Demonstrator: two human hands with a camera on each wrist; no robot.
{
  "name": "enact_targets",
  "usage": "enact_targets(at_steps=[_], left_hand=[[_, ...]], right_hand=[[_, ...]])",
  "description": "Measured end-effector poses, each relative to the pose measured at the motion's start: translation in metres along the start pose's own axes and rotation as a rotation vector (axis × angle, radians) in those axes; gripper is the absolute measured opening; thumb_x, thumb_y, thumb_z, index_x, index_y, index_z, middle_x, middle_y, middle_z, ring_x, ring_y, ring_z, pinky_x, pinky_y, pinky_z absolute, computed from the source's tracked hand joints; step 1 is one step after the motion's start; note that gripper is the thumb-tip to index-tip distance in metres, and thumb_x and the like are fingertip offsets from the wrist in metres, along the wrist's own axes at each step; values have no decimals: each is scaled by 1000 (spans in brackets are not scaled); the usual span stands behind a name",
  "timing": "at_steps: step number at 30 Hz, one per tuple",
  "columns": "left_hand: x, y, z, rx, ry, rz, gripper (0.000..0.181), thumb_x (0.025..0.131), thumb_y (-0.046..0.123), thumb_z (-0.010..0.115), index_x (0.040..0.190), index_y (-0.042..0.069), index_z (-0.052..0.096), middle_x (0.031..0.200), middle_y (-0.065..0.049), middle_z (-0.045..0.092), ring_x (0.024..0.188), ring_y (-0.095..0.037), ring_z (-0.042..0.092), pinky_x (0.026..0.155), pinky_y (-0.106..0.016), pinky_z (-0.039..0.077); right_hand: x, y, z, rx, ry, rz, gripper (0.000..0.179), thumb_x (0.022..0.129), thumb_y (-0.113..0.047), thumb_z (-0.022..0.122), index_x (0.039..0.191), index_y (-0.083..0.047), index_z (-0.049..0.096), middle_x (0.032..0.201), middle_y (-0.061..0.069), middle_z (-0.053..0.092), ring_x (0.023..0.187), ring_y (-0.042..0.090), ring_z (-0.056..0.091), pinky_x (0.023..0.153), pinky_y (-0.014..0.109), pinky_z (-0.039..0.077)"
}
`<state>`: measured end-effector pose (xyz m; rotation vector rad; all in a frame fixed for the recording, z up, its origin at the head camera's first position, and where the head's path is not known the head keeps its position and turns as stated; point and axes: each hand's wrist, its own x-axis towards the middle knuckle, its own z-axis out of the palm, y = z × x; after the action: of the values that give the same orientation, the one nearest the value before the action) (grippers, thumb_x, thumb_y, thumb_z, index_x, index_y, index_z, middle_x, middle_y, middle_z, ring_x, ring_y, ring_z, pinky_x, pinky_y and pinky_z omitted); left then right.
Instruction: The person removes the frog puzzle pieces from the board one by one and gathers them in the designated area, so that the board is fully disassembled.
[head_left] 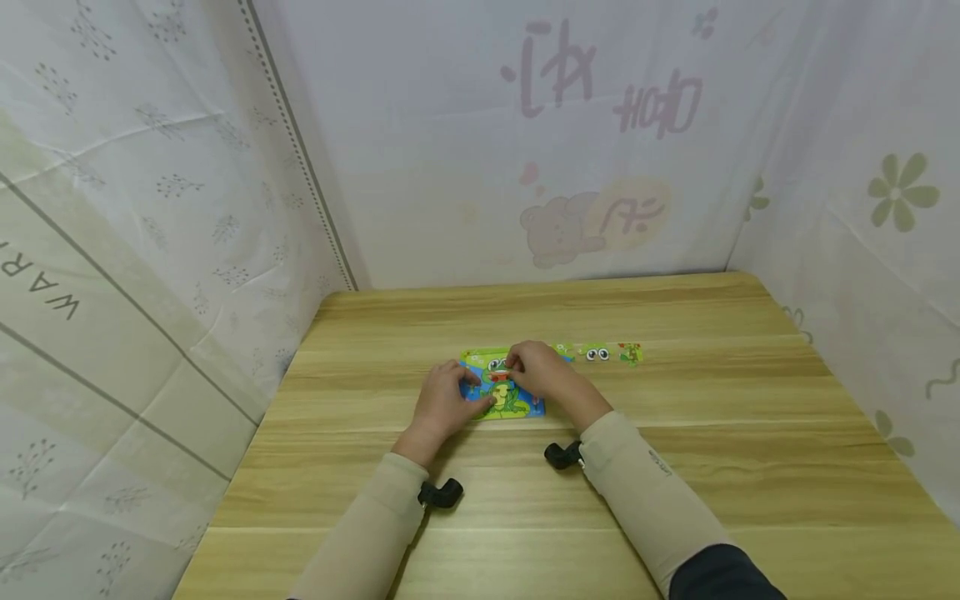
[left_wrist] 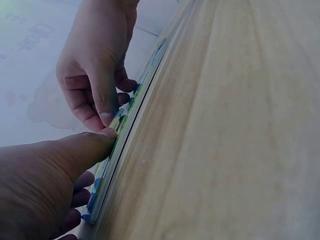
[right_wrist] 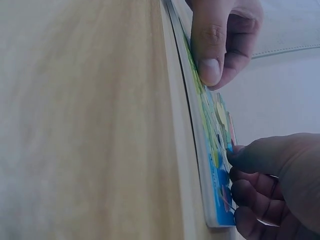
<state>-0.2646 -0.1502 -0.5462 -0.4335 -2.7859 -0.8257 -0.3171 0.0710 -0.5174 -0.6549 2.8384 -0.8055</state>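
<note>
A flat puzzle board (head_left: 531, 408) with a green cartoon frog on blue lies on the table before me. My left hand (head_left: 441, 400) holds its left side, the thumb across the lower picture and the fingers by the left edge. At the frog's mouth, my right hand (head_left: 546, 371) pinches a small puzzle piece (right_wrist: 221, 116), which is tilted up off the board in the right wrist view. The fingers partly cover this piece and the upper right of the board. Both hands also show in the left wrist view, close together over the board.
Right of the board lie a loose piece with two big eyes (head_left: 597, 354) and another with a small green and red picture (head_left: 631, 353). A further green piece (head_left: 562, 347) is partly hidden behind the right hand. Patterned cloth (head_left: 450, 167) hangs behind the wooden table (head_left: 675, 492).
</note>
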Motion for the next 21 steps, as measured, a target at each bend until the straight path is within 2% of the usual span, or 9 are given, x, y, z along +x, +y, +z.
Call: enact_targets(at_steps=[5,21], left_hand=[[0,0,-1,-11,7,2,36,81,44,91,97,15,75,97,4,64,97,-24,58,89,-40,50],[-1,-1,1,-21,16,1,36,80,43,92,95,16,75,95,5,62,95,-23,56,86,-38,50]], right_hand=[[-2,2,-1,44,-7,-10,5,100,-15,74,103,-12,73,91,-4,66,77,12,62,73,32,56],[-11,11,-10,115,1,-41,5,99,-12,73,103,-10,72,89,-2,65,79,14,60,73,32,54]])
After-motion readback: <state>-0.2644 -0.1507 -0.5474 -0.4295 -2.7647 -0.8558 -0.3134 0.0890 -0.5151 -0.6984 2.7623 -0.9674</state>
